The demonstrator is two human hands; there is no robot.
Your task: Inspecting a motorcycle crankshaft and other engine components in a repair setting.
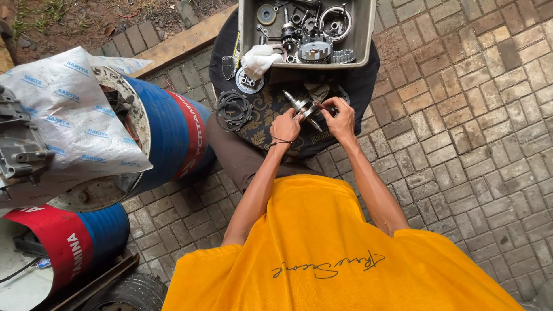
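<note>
Ground under me: grey-brown brick paving [461,115], interlocked, in daylight. To my left: blue-and-red steel drums [167,129] lying on their sides, one draped with a white woven sack [75,109]. Upper left: bare soil [86,20], edged by a wooden plank [184,40].

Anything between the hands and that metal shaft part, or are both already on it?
Nothing visible stands between. The left hand and right hand both touch the metal shaft part, held above the dark patterned cloth.
</note>
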